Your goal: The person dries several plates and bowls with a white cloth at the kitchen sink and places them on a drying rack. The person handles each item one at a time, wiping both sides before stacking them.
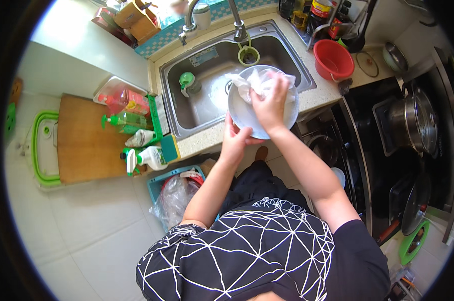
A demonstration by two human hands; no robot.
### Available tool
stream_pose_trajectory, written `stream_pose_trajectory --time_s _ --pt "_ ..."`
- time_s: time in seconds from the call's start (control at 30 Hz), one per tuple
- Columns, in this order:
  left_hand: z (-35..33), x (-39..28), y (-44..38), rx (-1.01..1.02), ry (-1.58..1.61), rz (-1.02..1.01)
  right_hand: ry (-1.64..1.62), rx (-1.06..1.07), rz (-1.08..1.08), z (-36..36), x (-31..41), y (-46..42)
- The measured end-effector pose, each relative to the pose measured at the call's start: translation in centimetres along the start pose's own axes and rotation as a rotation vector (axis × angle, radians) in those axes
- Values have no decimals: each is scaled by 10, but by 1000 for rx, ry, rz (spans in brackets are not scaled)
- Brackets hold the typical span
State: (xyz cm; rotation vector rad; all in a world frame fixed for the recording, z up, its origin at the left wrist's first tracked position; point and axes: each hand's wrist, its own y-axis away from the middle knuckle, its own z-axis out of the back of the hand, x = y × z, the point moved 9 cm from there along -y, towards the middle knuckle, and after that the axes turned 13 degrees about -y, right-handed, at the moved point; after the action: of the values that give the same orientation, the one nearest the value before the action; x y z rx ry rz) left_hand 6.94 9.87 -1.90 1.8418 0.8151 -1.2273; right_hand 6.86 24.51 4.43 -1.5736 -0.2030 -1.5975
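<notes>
My left hand (237, 137) grips the near-left rim of a pale round dish (239, 109), a bowl or deep plate. The dish is tilted towards me above the front edge of the sink. Against its inner face, my right hand (269, 99) presses a crumpled white cloth or paper towel (246, 84), slightly blurred. Behind the dish lies the stainless-steel sink (178, 116), partly covered by it. A green-lidded jar (188, 81) stands in the basin's left side. From the faucet (240, 32) hangs a green strainer (248, 55).
Right of the sink are a red plastic bucket (333, 60) and a stove with a steel pot (415, 120). Spray bottle (151, 158), sponge (169, 148) and green pump bottle (127, 121) sit at left, beside a wooden board (87, 139). A lined bin (178, 192) stands below.
</notes>
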Motion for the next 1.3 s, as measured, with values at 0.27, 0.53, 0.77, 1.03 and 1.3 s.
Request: stream_pose_trajectory --time_s 0.27,0.53,0.77,1.03,1.3 --pt "63 -4 -62 73 -25 16 -324 833 61 -81 -16 29" --pt "68 -4 -84 127 -29 131 274 1126 612 -108 -33 6" --pt "34 -6 -88 22 69 141 596 588 391 -64 -74 -51" --pt "-33 27 -84 26 -64 113 655 402 -51 36 -84 45" --pt "-153 82 -34 318 -173 257 288 267 -114 172 -47 115"
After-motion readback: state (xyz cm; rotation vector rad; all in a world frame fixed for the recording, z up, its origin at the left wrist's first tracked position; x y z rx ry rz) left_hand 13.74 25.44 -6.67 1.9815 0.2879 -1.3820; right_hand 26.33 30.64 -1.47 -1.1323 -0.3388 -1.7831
